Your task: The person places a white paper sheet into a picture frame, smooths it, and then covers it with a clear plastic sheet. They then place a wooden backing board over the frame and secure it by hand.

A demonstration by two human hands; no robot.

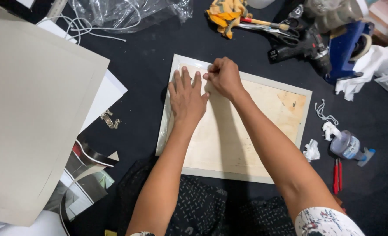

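A rectangular picture frame (242,175) lay face down on the dark cloth-covered tabletop (150,65), its pale painted border surrounding a smooth, yellowish wooden backing board (229,140). The left hand (186,98) rested flat and released, fingers spread, pressing on the board near the frame's far left corner. Just beside it, touching at the fingertips, the right hand (223,76) was curled, pinching something too small to tell at the board's far edge. Large stiff grey cardboard sheets (32,113) lay to the left; a black cordless drill (305,48) and crumpled clear plastic (128,13) sat beyond.
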